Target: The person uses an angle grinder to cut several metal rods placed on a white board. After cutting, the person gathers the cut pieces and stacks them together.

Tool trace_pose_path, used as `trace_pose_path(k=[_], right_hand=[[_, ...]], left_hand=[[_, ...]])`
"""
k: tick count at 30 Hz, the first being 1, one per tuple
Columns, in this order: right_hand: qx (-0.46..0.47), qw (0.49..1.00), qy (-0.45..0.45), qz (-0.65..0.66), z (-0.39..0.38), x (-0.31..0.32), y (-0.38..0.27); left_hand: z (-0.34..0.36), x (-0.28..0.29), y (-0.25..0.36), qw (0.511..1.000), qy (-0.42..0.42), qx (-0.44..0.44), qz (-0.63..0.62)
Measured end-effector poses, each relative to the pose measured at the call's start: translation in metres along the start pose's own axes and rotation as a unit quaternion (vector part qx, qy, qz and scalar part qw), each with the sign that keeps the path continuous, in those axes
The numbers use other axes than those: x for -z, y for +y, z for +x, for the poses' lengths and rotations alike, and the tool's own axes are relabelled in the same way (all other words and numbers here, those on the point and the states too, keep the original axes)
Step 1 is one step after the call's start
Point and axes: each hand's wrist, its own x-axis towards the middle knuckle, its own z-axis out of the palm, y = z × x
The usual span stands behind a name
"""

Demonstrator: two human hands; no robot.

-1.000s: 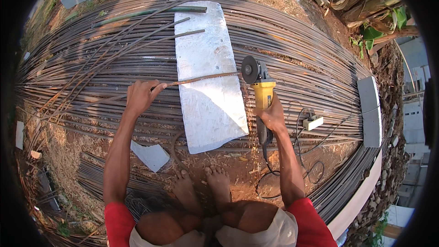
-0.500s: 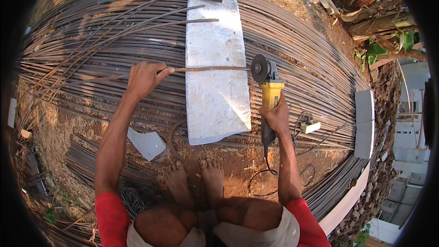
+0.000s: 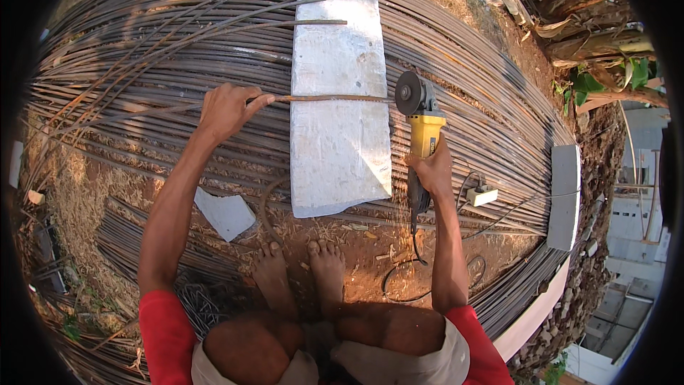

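Observation:
My left hand (image 3: 231,110) is closed around a rusty steel rod (image 3: 335,98), which lies across a pale flat slab (image 3: 338,157). Past the slab's right edge, the rod's end meets the cutting disc (image 3: 409,93) of a yellow and black angle grinder (image 3: 426,130). My right hand (image 3: 433,167) grips the grinder by its body, the disc standing upright at the far end. Orange specks like sparks show below the grinder, near the slab's lower right corner. The exact contact between disc and rod is hard to make out.
Many long steel rods (image 3: 470,114) spread beneath the slab. The grinder's black cord (image 3: 402,301) loops on the soil near a white socket block (image 3: 483,196). A grey block (image 3: 564,196) lies on the rods at right. My bare feet (image 3: 328,271) are close to the slab.
The view has shifted slightly. The grinder sits a little farther from me against the rod's end. Both hands keep their grips, and the rod stays across the slab.

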Motion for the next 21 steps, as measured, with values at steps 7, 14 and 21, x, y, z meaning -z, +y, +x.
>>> trace_pose_path(k=[7,14,21], right_hand=[[-0.013,0.999,-0.034,0.029,-0.012,0.001,0.014],[0.004,0.999,-0.017,0.027,-0.008,0.001,0.014],[0.003,0.999,-0.019,0.029,-0.004,-0.001,0.023]], left_hand=[[-0.003,-0.001,-0.003,1.0,-0.005,0.006,0.0],[0.001,0.001,-0.002,1.0,-0.021,0.012,-0.009],[-0.002,0.001,0.004,1.0,-0.017,0.02,-0.012]])
